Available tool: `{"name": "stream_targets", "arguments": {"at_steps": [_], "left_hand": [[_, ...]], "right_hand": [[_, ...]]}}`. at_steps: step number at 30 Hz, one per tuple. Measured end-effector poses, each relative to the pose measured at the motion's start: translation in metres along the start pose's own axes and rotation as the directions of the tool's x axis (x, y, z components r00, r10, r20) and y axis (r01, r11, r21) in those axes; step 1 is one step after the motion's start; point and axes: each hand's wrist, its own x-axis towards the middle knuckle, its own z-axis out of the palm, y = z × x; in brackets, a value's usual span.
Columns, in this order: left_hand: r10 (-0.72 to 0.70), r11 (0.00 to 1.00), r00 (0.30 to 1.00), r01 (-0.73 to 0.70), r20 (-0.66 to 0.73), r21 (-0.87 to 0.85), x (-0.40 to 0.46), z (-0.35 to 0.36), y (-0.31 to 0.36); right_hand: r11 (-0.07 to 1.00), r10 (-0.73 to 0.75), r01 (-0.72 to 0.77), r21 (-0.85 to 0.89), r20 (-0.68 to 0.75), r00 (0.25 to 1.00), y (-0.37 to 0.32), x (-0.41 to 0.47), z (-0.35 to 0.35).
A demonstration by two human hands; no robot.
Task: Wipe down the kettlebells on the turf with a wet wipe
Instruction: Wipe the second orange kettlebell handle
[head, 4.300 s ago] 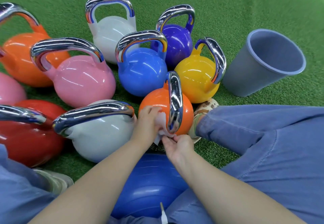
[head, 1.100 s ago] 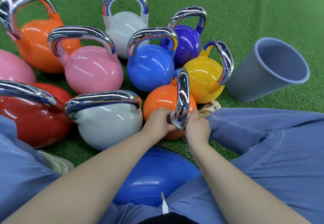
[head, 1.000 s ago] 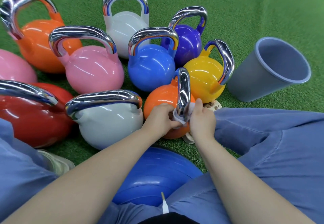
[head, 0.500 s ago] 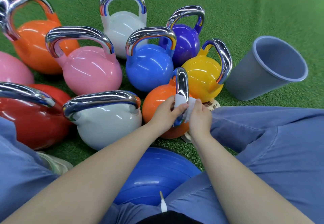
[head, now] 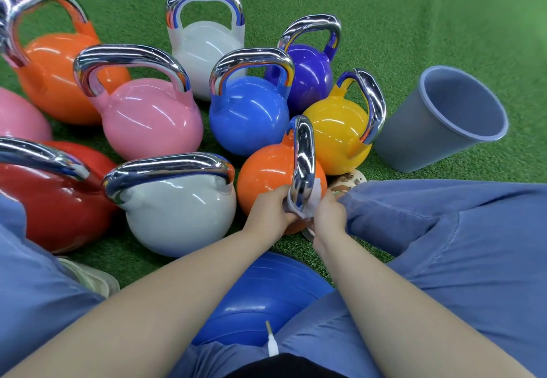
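We are looking at gym or fitness training space. Green artificial turf (head: pixel 414 8) covering whole floor. Cluster of coloured kettlebells (head: pixel 248 111) with chrome handles sitting on turf, in orange, pink, white, blue, purple, yellow, red and grey. Blue exercise ball (head: pixel 260 297) lying near us. Grey plastic bin (head: pixel 414 147) standing on turf beside weights.

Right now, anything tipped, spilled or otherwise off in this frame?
One thing: the grey bin right of the yellow kettlebell appears tilted, its open mouth tipped up and right rather than upright. Nothing spilled; it looks empty. The kettlebells sit upright, and both hands hold the wipe round the orange kettlebell's handle.
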Motion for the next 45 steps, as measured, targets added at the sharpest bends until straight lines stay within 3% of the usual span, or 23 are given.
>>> {"name": "stream_targets", "arguments": {"at_steps": [4, 7, 13, 19, 22, 28, 31, 34, 36, 40, 42, 44, 45], "left_hand": [[0.015, 0.996, 0.996, -0.023, -0.086, -0.090, 0.003, -0.001, 0.014], [-0.011, 0.989, 0.995, -0.004, -0.103, -0.147, 0.010, 0.000, 0.027], [-0.097, 0.976, 0.995, 0.089, -0.031, -0.198, 0.024, -0.005, 0.050], [-0.143, 0.877, 0.988, 0.154, 0.059, -0.456, 0.038, -0.012, 0.069], [-0.208, 0.854, 0.974, 0.224, 0.087, -0.469, 0.050, -0.015, 0.074], [-0.437, 0.814, 0.896, 0.429, 0.074, -0.391, 0.069, -0.020, 0.082], [-0.497, 0.747, 0.860, 0.491, 0.115, -0.449, 0.075, -0.024, 0.085], [-0.524, 0.587, 0.821, 0.540, 0.225, -0.604, 0.076, -0.028, 0.087], [-0.524, 0.530, 0.814, 0.541, 0.249, -0.653, 0.077, -0.029, 0.086], [-0.509, 0.547, 0.821, 0.541, 0.260, -0.639, 0.077, -0.029, 0.084], [-0.492, 0.601, 0.840, 0.517, 0.227, -0.609, 0.075, -0.028, 0.084], [-0.473, 0.670, 0.864, 0.480, 0.172, -0.567, 0.073, -0.025, 0.083], [-0.457, 0.703, 0.879, 0.451, 0.138, -0.550, 0.072, -0.022, 0.083]], "right_hand": [[0.967, -0.253, 0.253, -0.036, -0.012, 0.967, -0.009, -0.008, 0.001], [0.931, -0.364, 0.364, -0.005, -0.020, 0.931, -0.017, -0.012, 0.000], [0.889, -0.457, 0.458, 0.019, -0.047, 0.888, -0.022, -0.016, 0.000], [0.882, -0.468, 0.469, 0.057, -0.031, 0.883, -0.025, -0.016, 0.000], [0.870, -0.490, 0.487, 0.079, 0.021, 0.871, -0.022, -0.012, 0.005], [0.757, -0.648, 0.653, 0.010, 0.130, 0.750, -0.020, -0.016, 0.001], [0.743, -0.655, 0.668, -0.052, 0.153, 0.740, -0.016, -0.019, -0.002], [0.738, -0.658, 0.670, -0.079, 0.132, 0.741, -0.011, -0.018, -0.003], [0.747, -0.646, 0.654, -0.114, 0.106, 0.756, -0.009, -0.018, -0.003], [0.780, -0.610, 0.609, -0.145, 0.044, 0.791, -0.003, -0.019, -0.006], [0.827, -0.560, 0.561, -0.017, -0.092, 0.823, -0.011, -0.017, -0.008], [0.915, -0.367, 0.389, 0.105, -0.180, 0.913, -0.027, -0.004, -0.011], [0.950, -0.247, 0.270, 0.158, -0.153, 0.957, -0.035, 0.004, -0.013]]}}
